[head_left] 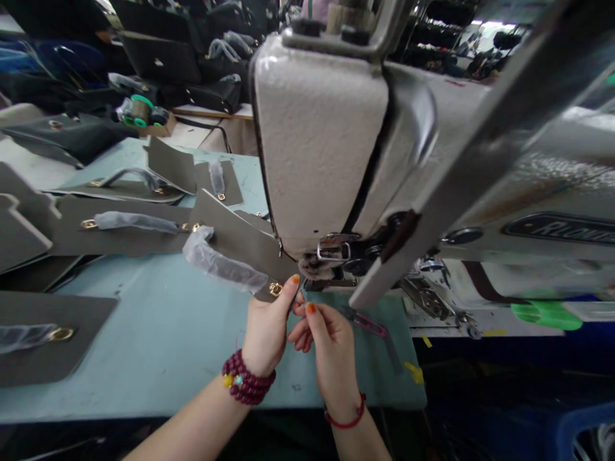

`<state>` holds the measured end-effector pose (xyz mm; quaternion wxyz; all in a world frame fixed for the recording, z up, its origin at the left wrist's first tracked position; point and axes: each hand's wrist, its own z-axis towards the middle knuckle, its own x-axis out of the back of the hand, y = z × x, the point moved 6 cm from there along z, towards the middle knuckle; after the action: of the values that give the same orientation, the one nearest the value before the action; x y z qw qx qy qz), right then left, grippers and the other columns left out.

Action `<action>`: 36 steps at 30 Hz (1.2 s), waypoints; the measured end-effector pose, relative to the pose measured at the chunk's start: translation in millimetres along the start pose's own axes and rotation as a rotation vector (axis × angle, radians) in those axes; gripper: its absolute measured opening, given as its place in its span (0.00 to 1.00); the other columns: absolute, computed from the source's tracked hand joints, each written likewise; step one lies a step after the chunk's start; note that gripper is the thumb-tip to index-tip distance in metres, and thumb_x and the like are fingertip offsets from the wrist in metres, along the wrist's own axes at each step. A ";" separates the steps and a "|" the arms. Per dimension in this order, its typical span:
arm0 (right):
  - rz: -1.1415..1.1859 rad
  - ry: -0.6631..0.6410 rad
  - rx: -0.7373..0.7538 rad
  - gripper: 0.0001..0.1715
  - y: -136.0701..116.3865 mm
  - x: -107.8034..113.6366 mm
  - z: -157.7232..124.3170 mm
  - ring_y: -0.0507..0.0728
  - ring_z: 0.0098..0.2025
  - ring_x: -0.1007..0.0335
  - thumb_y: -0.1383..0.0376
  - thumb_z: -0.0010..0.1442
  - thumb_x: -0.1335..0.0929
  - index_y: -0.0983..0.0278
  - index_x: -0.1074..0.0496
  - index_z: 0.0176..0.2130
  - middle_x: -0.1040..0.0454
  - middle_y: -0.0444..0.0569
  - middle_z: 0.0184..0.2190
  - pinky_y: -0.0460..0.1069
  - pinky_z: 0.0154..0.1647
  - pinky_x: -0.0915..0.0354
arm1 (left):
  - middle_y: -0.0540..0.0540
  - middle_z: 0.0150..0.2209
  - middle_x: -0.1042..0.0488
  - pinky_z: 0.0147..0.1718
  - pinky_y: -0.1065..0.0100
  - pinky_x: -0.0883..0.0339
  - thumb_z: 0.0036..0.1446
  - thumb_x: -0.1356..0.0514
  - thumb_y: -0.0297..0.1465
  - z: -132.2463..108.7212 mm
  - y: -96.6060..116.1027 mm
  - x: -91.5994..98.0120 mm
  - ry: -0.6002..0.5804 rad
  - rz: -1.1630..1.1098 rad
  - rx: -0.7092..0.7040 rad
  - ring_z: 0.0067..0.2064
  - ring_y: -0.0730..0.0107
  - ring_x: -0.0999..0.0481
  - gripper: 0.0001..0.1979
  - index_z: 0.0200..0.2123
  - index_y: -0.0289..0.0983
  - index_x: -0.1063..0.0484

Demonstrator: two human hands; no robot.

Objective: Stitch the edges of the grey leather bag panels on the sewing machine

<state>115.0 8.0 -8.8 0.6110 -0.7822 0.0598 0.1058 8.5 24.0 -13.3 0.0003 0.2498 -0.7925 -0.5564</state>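
Observation:
Below the head of a sewing machine (pixel 321 141), my left hand (pixel 269 326) pinches the near corner of a grey bag panel (pixel 240 234). That panel carries a handle (pixel 221 266) wrapped in clear plastic, with a gold buckle (pixel 275 289) just beside my left thumb. My right hand (pixel 329 339) is closed close by, its thumb and forefinger pressed together near the panel's edge. Whatever sits between those right fingertips is too small to make out. Pink-handled thread snips (pixel 369 324) lie on the table to the right of my right hand.
More grey panels with wrapped handles (pixel 137 221) lie on the green table (pixel 158 333) to the left. A slanting metal bar (pixel 432 198) crosses in front of the machine arm. Thread spools (pixel 140 111) and black bags (pixel 211 93) stand behind.

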 end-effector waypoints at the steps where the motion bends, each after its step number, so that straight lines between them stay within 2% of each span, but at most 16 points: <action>1: 0.007 0.002 0.005 0.20 -0.3 2.6 -0.2 0.50 0.19 0.35 0.52 0.65 0.34 0.66 0.25 0.34 0.26 0.46 0.18 0.43 0.22 0.39 | 0.54 0.16 0.34 0.12 0.72 0.44 0.53 0.36 0.47 -3.5 -2.8 -3.0 0.030 -0.028 0.006 0.13 0.77 0.39 0.20 0.22 0.37 0.31; 7: -0.014 0.032 0.030 0.19 -4.2 20.5 -2.5 0.50 0.19 0.36 0.54 0.65 0.33 0.66 0.25 0.33 0.28 0.44 0.17 0.43 0.23 0.40 | 0.55 0.17 0.34 0.11 0.72 0.48 0.54 0.37 0.47 -19.2 -11.4 -16.3 0.184 -0.060 -0.057 0.14 0.78 0.40 0.20 0.22 0.38 0.32; 13: -0.081 0.095 0.055 0.19 -7.9 39.6 -7.7 0.50 0.20 0.35 0.54 0.66 0.34 0.66 0.25 0.34 0.28 0.44 0.18 0.44 0.22 0.39 | 0.53 0.20 0.33 0.24 0.71 0.39 0.59 0.40 0.44 -23.8 -10.0 -20.9 0.231 0.030 -0.179 0.23 0.73 0.34 0.20 0.21 0.38 0.32; 16: -0.217 0.140 0.104 0.19 -9.5 59.2 -10.6 0.52 0.22 0.32 0.55 0.67 0.36 0.66 0.25 0.36 0.26 0.45 0.21 0.45 0.23 0.36 | 0.52 0.21 0.33 0.28 0.71 0.38 0.60 0.40 0.43 -22.1 -5.4 -21.2 0.224 0.054 -0.244 0.26 0.73 0.34 0.20 0.20 0.38 0.33; 19: -0.570 0.216 0.251 0.16 -12.0 90.6 -14.0 0.57 0.33 0.25 0.57 0.67 0.36 0.65 0.24 0.41 0.21 0.52 0.32 0.50 0.35 0.30 | 0.50 0.25 0.28 0.30 0.71 0.35 0.55 0.36 0.45 -29.9 -15.0 -16.0 0.169 -0.019 -0.149 0.28 0.72 0.31 0.18 0.24 0.36 0.29; 21: -0.891 0.238 0.378 0.15 -9.9 109.7 -16.5 0.62 0.46 0.27 0.60 0.66 0.35 0.65 0.24 0.45 0.23 0.56 0.44 0.58 0.49 0.32 | 0.46 0.28 0.24 0.29 0.69 0.32 0.49 0.33 0.49 -44.4 -30.6 -8.9 0.047 -0.060 0.057 0.29 0.69 0.27 0.21 0.28 0.34 0.26; 23: -1.181 0.251 0.431 0.16 -1.0 125.7 -17.0 0.66 0.50 0.30 0.62 0.66 0.35 0.66 0.25 0.48 0.25 0.58 0.48 0.62 0.51 0.34 | 0.44 0.27 0.23 0.24 0.70 0.32 0.46 0.32 0.50 -63.1 -40.1 3.1 -0.142 -0.018 0.262 0.25 0.69 0.26 0.24 0.31 0.33 0.25; 24: -1.287 0.253 0.449 0.16 4.0 131.4 -16.7 0.67 0.49 0.30 0.63 0.66 0.36 0.66 0.25 0.49 0.26 0.59 0.48 0.63 0.50 0.34 | 0.44 0.25 0.23 0.21 0.70 0.33 0.46 0.31 0.50 -69.7 -37.5 12.5 -0.229 0.037 0.309 0.22 0.70 0.27 0.25 0.33 0.33 0.24; 25: -1.370 0.254 0.470 0.16 8.3 135.1 -16.2 0.67 0.49 0.30 0.63 0.66 0.36 0.66 0.25 0.49 0.26 0.58 0.48 0.63 0.49 0.33 | 0.43 0.26 0.22 0.19 0.70 0.33 0.47 0.32 0.49 -70.5 -27.3 25.2 -0.259 0.099 0.282 0.22 0.69 0.27 0.24 0.35 0.33 0.23; 26: -1.429 0.252 0.491 0.16 11.8 136.8 -15.4 0.66 0.48 0.30 0.64 0.67 0.37 0.66 0.25 0.49 0.25 0.58 0.47 0.62 0.48 0.33 | 0.42 0.30 0.20 0.22 0.70 0.31 0.49 0.32 0.46 -64.8 -9.4 39.9 -0.230 0.150 0.186 0.25 0.68 0.25 0.22 0.38 0.34 0.23; 28: -1.495 0.236 0.518 0.15 16.4 136.1 -13.0 0.66 0.47 0.29 0.66 0.68 0.39 0.65 0.24 0.46 0.24 0.57 0.46 0.62 0.47 0.32 | 0.42 0.40 0.19 0.34 0.69 0.26 0.53 0.32 0.41 -41.0 34.2 64.1 -0.126 0.221 0.011 0.36 0.65 0.21 0.18 0.42 0.35 0.23; 29: -1.496 0.231 0.517 0.16 17.1 135.2 -11.8 0.65 0.46 0.28 0.67 0.68 0.39 0.65 0.24 0.45 0.24 0.57 0.45 0.62 0.47 0.32 | 0.42 0.43 0.19 0.38 0.69 0.25 0.56 0.35 0.41 -24.6 56.1 71.9 -0.067 0.206 -0.047 0.39 0.65 0.20 0.17 0.42 0.36 0.24; 30: -1.463 0.228 0.507 0.16 16.7 134.7 -11.2 0.65 0.45 0.28 0.68 0.68 0.40 0.65 0.24 0.44 0.23 0.57 0.44 0.61 0.47 0.32 | 0.42 0.45 0.20 0.39 0.71 0.26 0.57 0.36 0.39 -7.0 73.4 72.6 -0.074 0.218 -0.054 0.43 0.65 0.21 0.15 0.43 0.34 0.24; 32: -1.344 0.237 0.483 0.17 12.0 135.1 -13.3 0.63 0.44 0.26 0.68 0.69 0.42 0.66 0.25 0.43 0.22 0.57 0.42 0.59 0.47 0.30 | 0.42 0.45 0.19 0.36 0.72 0.25 0.59 0.37 0.36 27.0 95.8 63.4 -0.142 0.203 0.011 0.43 0.66 0.21 0.13 0.41 0.33 0.24; 33: -1.274 0.257 0.476 0.18 7.6 135.8 -16.6 0.62 0.43 0.25 0.68 0.69 0.43 0.66 0.25 0.44 0.22 0.57 0.41 0.57 0.46 0.29 | 0.42 0.43 0.19 0.36 0.72 0.25 0.59 0.37 0.34 40.9 100.0 55.9 -0.189 0.176 0.074 0.42 0.66 0.21 0.11 0.40 0.32 0.24; 36: -1.066 0.363 0.439 0.18 -9.1 137.9 -34.0 0.56 0.33 0.23 0.66 0.71 0.44 0.67 0.29 0.47 0.21 0.54 0.35 0.49 0.36 0.26 | 0.42 0.36 0.18 0.37 0.71 0.24 0.60 0.38 0.30 66.9 90.6 36.0 -0.297 0.119 0.311 0.38 0.68 0.20 0.07 0.36 0.31 0.24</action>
<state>254.0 -17.8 -25.3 0.7069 -0.5656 -0.2169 -0.3650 -77.5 91.9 31.2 -0.1223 0.1149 -0.8734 -0.4571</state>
